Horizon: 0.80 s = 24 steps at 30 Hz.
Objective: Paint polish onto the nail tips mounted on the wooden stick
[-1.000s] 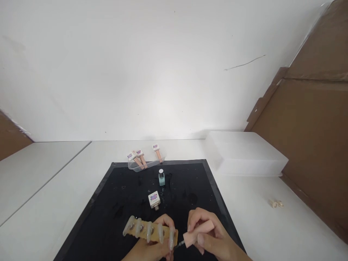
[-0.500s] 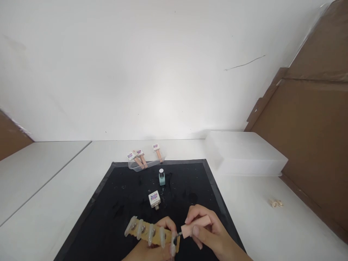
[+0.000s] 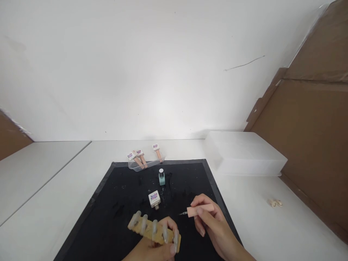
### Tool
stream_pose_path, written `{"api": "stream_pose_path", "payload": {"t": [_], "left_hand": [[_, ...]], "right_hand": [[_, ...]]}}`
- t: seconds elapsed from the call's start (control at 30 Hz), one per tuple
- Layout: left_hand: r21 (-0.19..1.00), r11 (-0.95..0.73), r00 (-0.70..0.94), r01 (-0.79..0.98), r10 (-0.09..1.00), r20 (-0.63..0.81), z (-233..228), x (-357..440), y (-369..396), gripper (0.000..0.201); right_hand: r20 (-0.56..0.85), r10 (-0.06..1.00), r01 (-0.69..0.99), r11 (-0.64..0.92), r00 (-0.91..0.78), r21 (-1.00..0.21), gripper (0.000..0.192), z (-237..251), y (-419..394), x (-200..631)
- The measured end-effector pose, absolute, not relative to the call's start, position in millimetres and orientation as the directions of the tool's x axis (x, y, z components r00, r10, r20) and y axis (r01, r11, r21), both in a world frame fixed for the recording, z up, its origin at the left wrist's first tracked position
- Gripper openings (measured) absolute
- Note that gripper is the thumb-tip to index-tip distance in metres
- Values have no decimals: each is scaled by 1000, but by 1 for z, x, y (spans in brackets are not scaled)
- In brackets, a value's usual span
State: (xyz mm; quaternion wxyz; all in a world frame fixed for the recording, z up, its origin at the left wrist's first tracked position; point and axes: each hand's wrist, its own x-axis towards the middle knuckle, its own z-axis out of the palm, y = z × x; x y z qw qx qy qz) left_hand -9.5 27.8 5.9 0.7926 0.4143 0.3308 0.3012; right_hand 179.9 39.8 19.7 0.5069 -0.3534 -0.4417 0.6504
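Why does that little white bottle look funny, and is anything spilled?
The open white bottle lies tipped on its side on the black mat, neck toward the hands. The mat around it shows shiny wet-looking smears. The mint bottle stands upright.

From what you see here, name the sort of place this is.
Probably a nail-art practice desk: a black mat, polish bottles standing on it, a holder of false nails in the left hand, and a polish brush in the right hand.

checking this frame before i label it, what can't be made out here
Head view only:
- Left hand: cut off by the bottom edge, mostly behind the nail holder.
- Right hand: wrist leaves the frame.
- Brush tip: too small to see any polish.
- Labels on the open bottle: too small.
- Small things on the table: unclear.
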Motion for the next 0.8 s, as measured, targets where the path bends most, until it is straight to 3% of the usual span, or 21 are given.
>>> {"api": "stream_pose_path", "payload": {"t": [0.27, 0.57, 0.8], "left_hand": [[854, 475, 555, -213, 778, -294, 4, -10, 26, 40], [951, 301, 486, -77, 844, -228, -15, -10, 35, 40], [954, 287, 419, -85, 879, -227, -9, -11, 32, 43]], "right_hand": [[-13, 978, -344, -86, -210, -935, 33, 24, 40, 179], [25, 975, -291, -42, -222, -956, 29, 22, 40, 180], [69, 969, -216, 16, -236, -976, 28, 24, 39, 180]]}}
